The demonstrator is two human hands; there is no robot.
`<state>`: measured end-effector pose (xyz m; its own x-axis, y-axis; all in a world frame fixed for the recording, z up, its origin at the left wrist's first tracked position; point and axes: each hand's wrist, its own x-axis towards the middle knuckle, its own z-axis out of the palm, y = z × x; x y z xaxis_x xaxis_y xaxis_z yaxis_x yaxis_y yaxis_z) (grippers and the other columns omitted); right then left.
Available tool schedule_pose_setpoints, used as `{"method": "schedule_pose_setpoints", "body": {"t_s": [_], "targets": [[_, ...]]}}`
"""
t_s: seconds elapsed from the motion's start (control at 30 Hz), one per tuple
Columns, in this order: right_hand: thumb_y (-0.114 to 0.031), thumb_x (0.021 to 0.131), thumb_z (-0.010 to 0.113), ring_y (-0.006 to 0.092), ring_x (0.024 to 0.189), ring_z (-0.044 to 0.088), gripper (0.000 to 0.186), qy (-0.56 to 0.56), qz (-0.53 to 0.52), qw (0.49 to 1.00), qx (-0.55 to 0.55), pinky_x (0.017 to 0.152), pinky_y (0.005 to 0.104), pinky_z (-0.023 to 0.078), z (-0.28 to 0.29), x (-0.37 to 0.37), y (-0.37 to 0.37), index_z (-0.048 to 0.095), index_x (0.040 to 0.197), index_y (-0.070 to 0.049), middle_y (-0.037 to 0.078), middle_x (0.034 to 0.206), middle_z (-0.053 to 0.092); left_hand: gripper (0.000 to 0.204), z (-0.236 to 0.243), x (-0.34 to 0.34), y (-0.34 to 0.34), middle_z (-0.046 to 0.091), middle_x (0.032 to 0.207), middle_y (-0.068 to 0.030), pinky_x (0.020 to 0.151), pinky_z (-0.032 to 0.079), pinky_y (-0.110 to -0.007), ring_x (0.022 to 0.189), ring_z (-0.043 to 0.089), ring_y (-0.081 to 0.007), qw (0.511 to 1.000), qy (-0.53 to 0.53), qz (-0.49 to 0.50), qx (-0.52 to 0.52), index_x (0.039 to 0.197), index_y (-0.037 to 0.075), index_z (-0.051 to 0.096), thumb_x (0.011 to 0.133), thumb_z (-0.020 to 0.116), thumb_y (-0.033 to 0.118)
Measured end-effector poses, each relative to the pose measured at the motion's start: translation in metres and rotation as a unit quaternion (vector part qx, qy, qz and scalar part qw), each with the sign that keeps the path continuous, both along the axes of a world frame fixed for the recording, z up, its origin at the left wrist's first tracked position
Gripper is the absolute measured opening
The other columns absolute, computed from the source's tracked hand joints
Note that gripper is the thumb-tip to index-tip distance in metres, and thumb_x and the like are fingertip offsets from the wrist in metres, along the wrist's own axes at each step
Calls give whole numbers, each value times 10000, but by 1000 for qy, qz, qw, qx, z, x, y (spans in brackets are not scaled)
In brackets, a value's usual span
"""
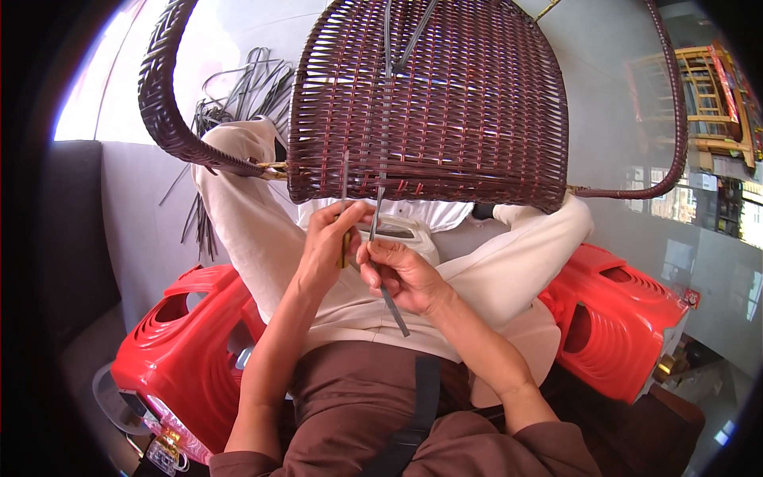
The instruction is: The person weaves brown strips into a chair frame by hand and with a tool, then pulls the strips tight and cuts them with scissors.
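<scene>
A dark brown woven wicker chair (445, 111) lies across my knees, its panel edge toward me. Held in my left hand (324, 242) is a pointed tool (346, 253) with a yellowish handle; its thin metal shaft points away from me, over the panel's near edge. My right hand (401, 274) pinches a flat grey weaving strip (374, 222) between thumb and fingers. From there the strip runs up across the weave, and its loose end hangs below the hand toward my lap. Both hands are close together, just short of the panel's edge.
Curved wicker armrests (163, 95) rise at both sides of the panel. A bundle of loose grey strips (254, 87) lies on the floor at the left. Red plastic stools (187, 326) stand on either side of me. Bamboo-coloured frames (715, 95) are at the far right.
</scene>
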<state>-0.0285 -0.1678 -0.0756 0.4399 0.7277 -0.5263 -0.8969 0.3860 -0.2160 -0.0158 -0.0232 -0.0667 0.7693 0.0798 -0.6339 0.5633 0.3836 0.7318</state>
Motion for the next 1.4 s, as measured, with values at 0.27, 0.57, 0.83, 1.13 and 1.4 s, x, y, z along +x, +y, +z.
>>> {"method": "schedule_pose_setpoints", "body": {"t_s": [0.27, 0.57, 0.83, 1.13, 1.4], "targets": [[-280, 916, 486, 44, 511, 486, 256, -71, 93, 992, -56, 416, 162, 303, -4, 9, -13, 613, 850, -68, 39, 701, 612, 125, -7, 8, -14, 629, 722, -61, 347, 302, -185, 436, 393, -35, 990, 20, 25, -140, 838, -1, 624, 823, 621, 123], [-321, 853, 577, 52, 610, 531, 274, -267, 21, 891, -366, 494, 187, 383, 2, 33, -20, 654, 871, -58, -4, 731, 625, 104, 4, 6, -23, 592, 598, -13, 385, 257, -169, 416, 380, -26, 996, -62, 29, 60, 749, 39, 602, 745, 690, 96], [-173, 875, 543, 40, 602, 535, 169, -286, -58, 883, -368, 508, 178, 421, 2, 29, 10, 644, 940, -55, -17, 730, 622, 78, 24, 20, -1, 599, 596, -36, 392, 263, -157, 412, 397, -26, 998, -54, -38, 0, 723, 58, 592, 774, 641, 90], [-3, 793, 576, 201, 588, 604, 178, -604, -142, 578, -530, 499, 275, 459, -2, 26, 17, 635, 959, -32, 76, 713, 593, 94, 34, 18, 2, 571, 589, -16, 412, 268, -159, 423, 384, -17, 999, -31, -31, 8, 716, 73, 579, 764, 656, 98], [-33, 755, 606, 208, 534, 576, 283, -651, -81, 472, -588, 456, 311, 439, -5, 29, 10, 636, 1036, -44, 60, 642, 567, 104, 34, 16, 4, 566, 586, -12, 412, 266, -156, 421, 386, -19, 999, -23, -46, 18, 711, 73, 572, 767, 656, 100]]}}
